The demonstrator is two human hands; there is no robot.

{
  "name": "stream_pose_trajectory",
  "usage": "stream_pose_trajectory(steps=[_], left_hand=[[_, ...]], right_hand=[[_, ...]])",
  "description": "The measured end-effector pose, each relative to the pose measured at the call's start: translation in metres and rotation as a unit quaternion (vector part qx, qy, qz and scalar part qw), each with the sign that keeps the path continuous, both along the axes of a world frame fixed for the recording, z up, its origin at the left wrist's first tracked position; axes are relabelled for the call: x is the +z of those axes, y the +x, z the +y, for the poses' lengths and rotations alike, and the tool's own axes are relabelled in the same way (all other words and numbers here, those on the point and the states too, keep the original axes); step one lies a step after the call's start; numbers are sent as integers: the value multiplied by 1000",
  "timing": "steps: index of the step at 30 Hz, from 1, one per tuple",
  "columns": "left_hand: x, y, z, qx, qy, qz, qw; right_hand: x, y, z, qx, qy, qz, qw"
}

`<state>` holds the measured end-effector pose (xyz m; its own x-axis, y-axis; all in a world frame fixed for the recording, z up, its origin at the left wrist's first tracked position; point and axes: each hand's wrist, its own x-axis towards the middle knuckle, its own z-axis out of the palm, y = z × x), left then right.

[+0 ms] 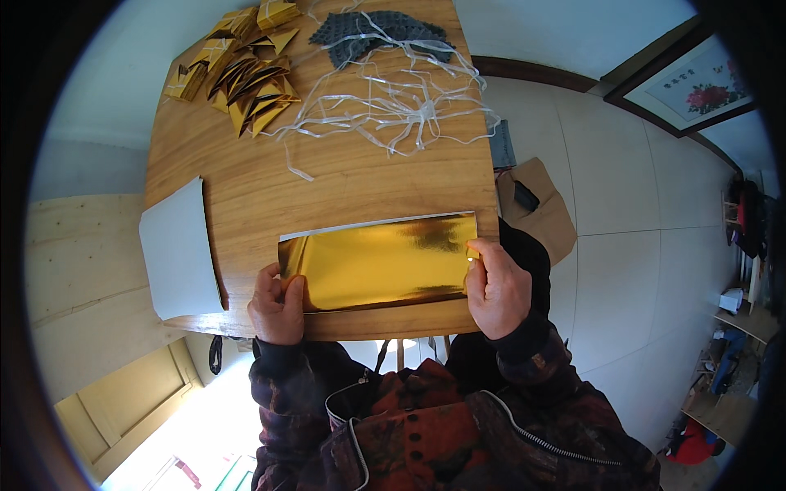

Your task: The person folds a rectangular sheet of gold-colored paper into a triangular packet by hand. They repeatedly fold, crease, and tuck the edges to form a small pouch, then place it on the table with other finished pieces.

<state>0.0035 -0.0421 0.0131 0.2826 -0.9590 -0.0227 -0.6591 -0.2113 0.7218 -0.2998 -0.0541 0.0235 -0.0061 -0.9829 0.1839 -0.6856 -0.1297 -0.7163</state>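
A sheet of shiny gold foil paper [381,262] lies folded lengthwise near the table's front edge, gold side up, with a thin white strip showing along its far edge. My left hand [278,303] pinches its left end between thumb and fingers. At the opposite end, my right hand [498,286] is closed on the paper's right edge, thumb and bent forefinger pressed together. To the left lies a stack of paper sheets [180,254], pale side up, reaching the table's edge.
Folded gold paper pieces [254,86], some in tied bundles, lie at the far left of the wooden table [246,176]. Tangled clear plastic strips [422,110] spread beside a dark grey knitted cloth [385,37] at the back. A brown seat [540,213] stands right of the table.
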Motion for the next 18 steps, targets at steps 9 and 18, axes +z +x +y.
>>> stream_pose_trajectory(steps=[9, 18], left_hand=[[-1, 2, -1, 3, 4, 11, 1000], [11, -8, -5, 41, 39, 17, 998]], right_hand=[[0, 0, 3, -8, 41, -19, 999], [3, 1, -2, 11, -9, 33, 999]])
